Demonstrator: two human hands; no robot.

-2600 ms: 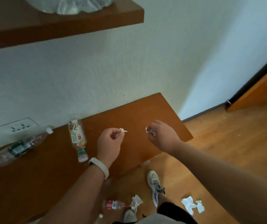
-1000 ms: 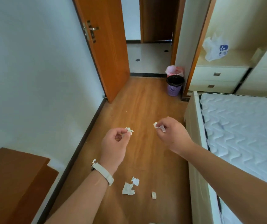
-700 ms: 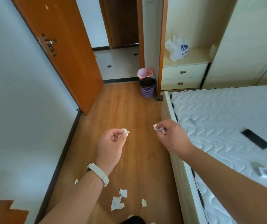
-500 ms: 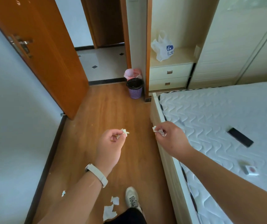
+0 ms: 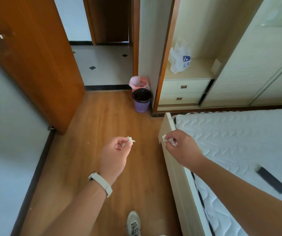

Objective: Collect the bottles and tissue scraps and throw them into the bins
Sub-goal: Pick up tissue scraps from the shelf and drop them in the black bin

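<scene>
My left hand [image 5: 113, 155] pinches a small white tissue scrap [image 5: 131, 139] between thumb and fingers, held out over the wooden floor. My right hand [image 5: 182, 149] pinches another tissue scrap [image 5: 168, 140] near the corner of the bed frame. Ahead, by the wall corner, stands a purple mesh bin [image 5: 142, 102] with a black liner. Right behind it is a second bin with a pink liner [image 5: 138, 82]. Both bins are well beyond my hands. No bottles are in view.
An open orange door [image 5: 34, 62] stands on the left, with a tiled hallway beyond. A bed with a white mattress [image 5: 239, 142] and a black remote [image 5: 271, 179] fills the right. A cream cabinet [image 5: 184, 89] holds a white plastic bag [image 5: 179, 60]. My shoe [image 5: 133, 223] is below.
I have turned from the wooden desk toward the doorway and walked forward; the bins are now nearer. The loose scraps on the floor have dropped out of view. Both hands still hold their scraps.
</scene>
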